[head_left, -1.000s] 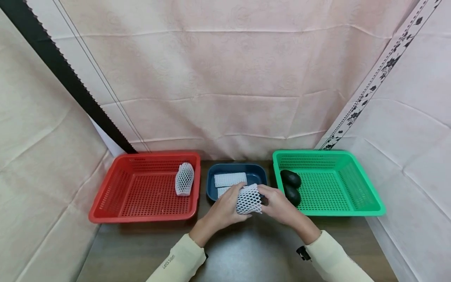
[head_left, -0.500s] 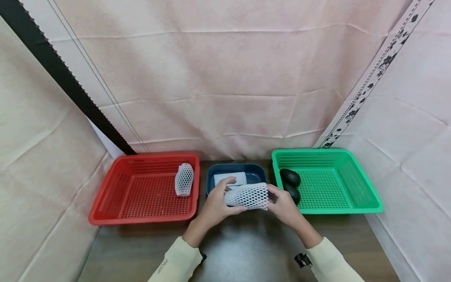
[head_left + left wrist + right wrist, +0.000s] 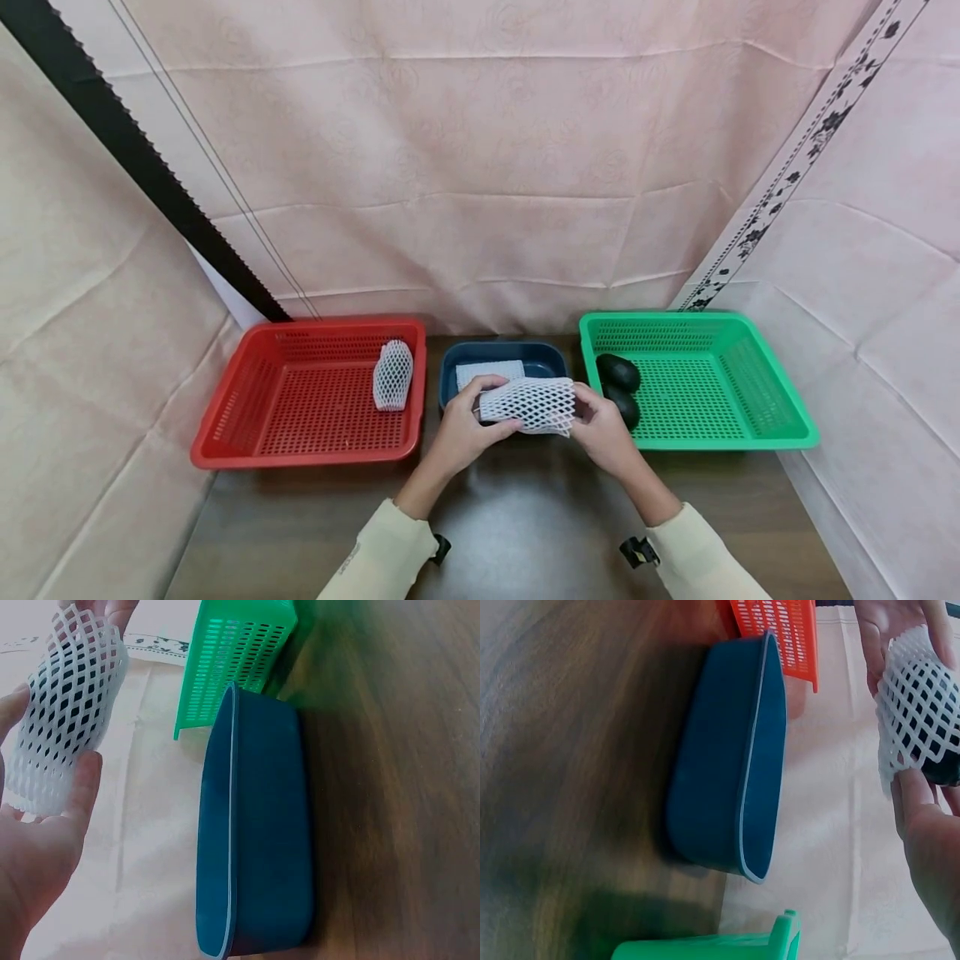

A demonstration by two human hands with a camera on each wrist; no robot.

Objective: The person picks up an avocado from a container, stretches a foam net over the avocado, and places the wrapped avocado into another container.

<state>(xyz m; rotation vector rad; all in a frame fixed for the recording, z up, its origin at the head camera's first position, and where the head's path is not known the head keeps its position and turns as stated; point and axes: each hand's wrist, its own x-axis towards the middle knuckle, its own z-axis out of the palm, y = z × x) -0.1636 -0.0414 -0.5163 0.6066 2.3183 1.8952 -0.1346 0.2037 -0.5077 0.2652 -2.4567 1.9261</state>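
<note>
A white foam net sleeve (image 3: 528, 406) is held sideways between both hands, just in front of and above the navy tray (image 3: 543, 358). My left hand (image 3: 461, 432) grips one end of the sleeve, thumb in front and fingers behind. At the other end my right hand (image 3: 603, 432) pinches the sleeve's edge. Inside the mesh sits a dark avocado (image 3: 943, 766), its bare end showing at the right hand's side in the right wrist view. Another flat foam net (image 3: 491, 370) lies in the tray, partly covered by the left hand.
On the left, a red basket (image 3: 300, 458) holds one netted fruit (image 3: 393, 375). A green basket (image 3: 738, 444) on the right has two dark avocados (image 3: 618, 372) along its left side. Cloth walls (image 3: 510, 167) enclose the wooden table (image 3: 525, 533).
The sleeve has been drawn out longer to the right over the avocado. My right hand has shifted slightly right, my left hand slightly left, and both hands have risen a little.
</note>
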